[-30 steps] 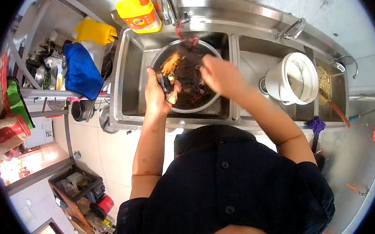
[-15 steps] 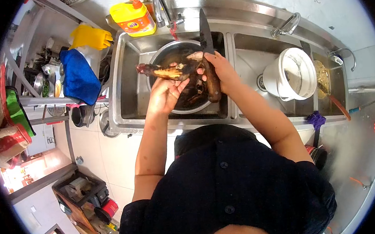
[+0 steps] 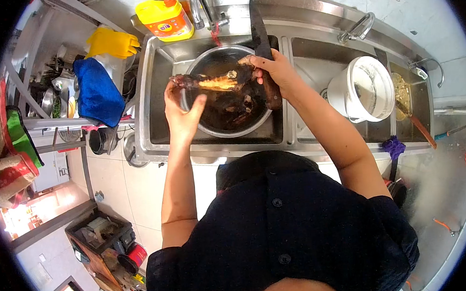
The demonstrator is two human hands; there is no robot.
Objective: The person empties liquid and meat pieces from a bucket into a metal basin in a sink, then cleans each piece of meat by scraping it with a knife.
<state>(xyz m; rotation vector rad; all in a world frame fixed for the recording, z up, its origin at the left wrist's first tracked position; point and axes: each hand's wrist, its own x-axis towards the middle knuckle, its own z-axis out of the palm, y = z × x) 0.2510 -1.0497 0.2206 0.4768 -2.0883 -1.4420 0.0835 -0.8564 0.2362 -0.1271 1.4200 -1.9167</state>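
Note:
A charred animal leg (image 3: 218, 83), blackened with a scraped yellow patch, lies level above a metal basin (image 3: 261, 123) in the left sink. My left hand (image 3: 184, 108) has its fingers round the leg's reddish left end, thumb held apart below. With my right hand (image 3: 278, 74) I grip both the leg's right end and a large knife (image 3: 260, 34). The knife's dark blade points toward the wall, and its wooden handle passes under my palm. More dark charred pieces (image 3: 236, 110) sit in murky water in the basin.
A white bucket (image 3: 355, 92) stands in the middle sink. Taps (image 3: 198, 9) rise along the back, beside a yellow detergent bottle (image 3: 165, 21). On the left rack hang a blue cloth (image 3: 99, 92) and yellow gloves (image 3: 110, 43). A wooden-handled tool (image 3: 423, 131) rests in the right basin.
My left hand has shifted from under the leg's middle to its left end. The leg has turned and risen slightly, and the knife in my right hand has moved a little toward the wall.

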